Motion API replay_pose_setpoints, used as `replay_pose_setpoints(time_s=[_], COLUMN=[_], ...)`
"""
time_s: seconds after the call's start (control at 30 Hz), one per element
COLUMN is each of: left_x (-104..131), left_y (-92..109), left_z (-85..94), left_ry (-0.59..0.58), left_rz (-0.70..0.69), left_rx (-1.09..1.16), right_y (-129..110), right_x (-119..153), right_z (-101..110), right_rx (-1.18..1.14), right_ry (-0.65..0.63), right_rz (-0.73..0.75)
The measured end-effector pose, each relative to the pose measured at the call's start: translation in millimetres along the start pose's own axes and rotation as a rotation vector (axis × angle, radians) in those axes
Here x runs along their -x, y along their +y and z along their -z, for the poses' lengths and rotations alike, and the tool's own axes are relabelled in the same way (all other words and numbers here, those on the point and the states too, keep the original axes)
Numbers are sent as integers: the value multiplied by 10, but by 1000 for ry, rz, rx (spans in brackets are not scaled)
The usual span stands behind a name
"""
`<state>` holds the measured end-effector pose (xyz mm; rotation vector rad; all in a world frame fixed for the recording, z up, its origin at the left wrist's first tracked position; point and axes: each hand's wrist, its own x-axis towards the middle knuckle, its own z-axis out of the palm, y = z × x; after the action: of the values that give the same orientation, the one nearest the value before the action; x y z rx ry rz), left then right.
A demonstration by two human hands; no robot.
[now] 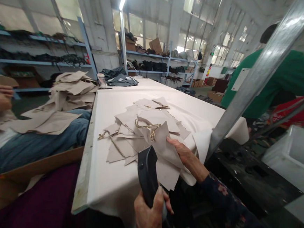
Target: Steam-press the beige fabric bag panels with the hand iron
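My left hand (151,212) is wrapped round a black handheld tool (147,172), which points up over the near edge of the table. To its right, my right hand (182,152) grips the edge of a beige fabric piece (162,141). A gold-coloured chain or trim (151,127) lies across the upper part of that piece. Behind and beside it, a loose pile of beige fabric pieces (128,144) spreads over the table, with more cord-like trim among them.
The cloth-covered table (104,177) stretches away ahead. A slanted metal post (257,77) crosses the right side, near a white bin (298,165). At the left sits a person with fabric on their lap (47,122); another person in green (267,80) is at the right.
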<state>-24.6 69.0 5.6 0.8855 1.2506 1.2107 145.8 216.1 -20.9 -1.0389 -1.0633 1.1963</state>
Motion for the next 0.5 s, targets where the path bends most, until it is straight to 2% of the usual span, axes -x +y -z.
replay_pose_setpoints(time_s=[0.33,0.5], left_x=[-151,-235], left_y=[79,156], left_z=[-129,-130], left_ry=[-49,-44], left_rz=[-31,-41], left_rx=[-22,-56], right_y=[-87,-126], right_x=[94,140], right_z=[184,276], right_rx=[121,103], right_ry=[24,-82], right_rz=[-182,-282])
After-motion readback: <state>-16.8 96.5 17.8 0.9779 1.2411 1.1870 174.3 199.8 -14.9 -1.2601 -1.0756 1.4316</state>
